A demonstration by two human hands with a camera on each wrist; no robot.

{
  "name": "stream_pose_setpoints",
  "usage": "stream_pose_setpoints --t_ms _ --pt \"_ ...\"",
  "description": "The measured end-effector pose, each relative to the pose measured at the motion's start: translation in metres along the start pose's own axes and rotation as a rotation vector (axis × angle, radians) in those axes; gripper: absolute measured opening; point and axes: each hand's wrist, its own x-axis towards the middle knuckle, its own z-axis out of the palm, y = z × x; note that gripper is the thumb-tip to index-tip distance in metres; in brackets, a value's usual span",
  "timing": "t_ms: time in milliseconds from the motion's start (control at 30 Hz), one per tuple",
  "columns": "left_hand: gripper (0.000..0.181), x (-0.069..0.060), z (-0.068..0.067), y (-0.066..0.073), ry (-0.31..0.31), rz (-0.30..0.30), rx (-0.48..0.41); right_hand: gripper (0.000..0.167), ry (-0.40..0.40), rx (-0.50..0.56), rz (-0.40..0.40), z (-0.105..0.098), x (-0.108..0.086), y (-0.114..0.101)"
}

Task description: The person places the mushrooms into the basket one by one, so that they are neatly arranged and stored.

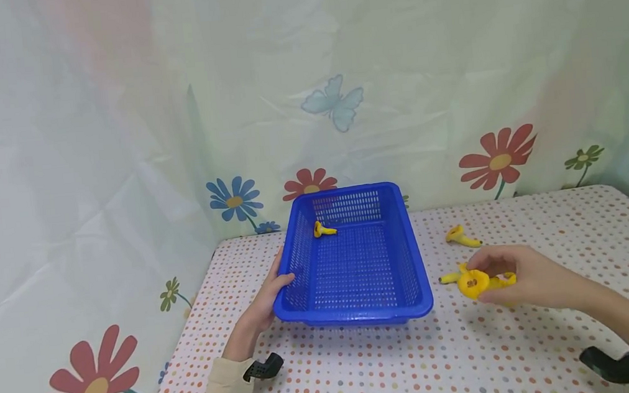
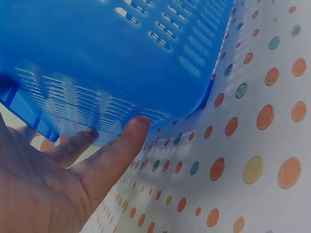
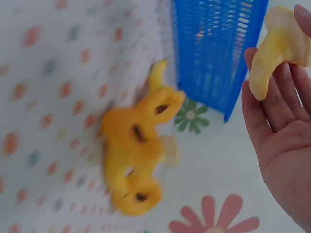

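Note:
My left hand (image 1: 267, 297) holds the left side of a blue mesh basket (image 1: 353, 315), thumb at the rim and fingers along its outer wall. From below, the left wrist view shows these fingers (image 2: 116, 155) touching the slotted basket wall (image 2: 97, 92). One yellow trumpet-shaped piece (image 1: 324, 229) lies inside near the back left. My right hand (image 1: 518, 275) pinches another yellow trumpet-shaped piece (image 3: 279, 53) between thumb and fingers, its narrow end pointing down in the right wrist view. Several similar yellow pieces (image 3: 138, 141) lie clustered beside this hand, blurred.
A single yellow piece (image 1: 463, 236) rests behind the cluster, right of the basket. The table (image 1: 364, 379) has a dotted cover. A curtain (image 1: 420, 56) printed with flowers and a butterfly hangs behind it and along the left side.

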Motion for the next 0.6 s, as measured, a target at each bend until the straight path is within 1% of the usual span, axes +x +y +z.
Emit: stream_pose_setpoints --t_ms 67,267,433,500,600 --pt "0.079 0.0 0.0 0.0 0.002 0.002 0.002 0.037 0.001 0.049 -0.025 0.001 0.008 -0.008" --pt "0.081 -0.002 -0.001 -0.002 0.008 -0.006 0.02 0.033 0.001 0.121 -0.101 0.014 0.028 -0.032" --pt "0.082 0.0 -0.001 -0.004 0.007 -0.013 0.015 0.035 -0.019 0.174 -0.117 0.025 0.045 -0.048" --pt "0.083 0.0 -0.001 -0.004 0.007 -0.016 0.016 0.034 -0.027 0.208 -0.124 0.028 0.053 -0.053" --pt "0.083 0.001 -0.002 -0.001 0.009 -0.011 0.028 0.03 -0.027 0.264 -0.157 0.029 0.069 -0.06"
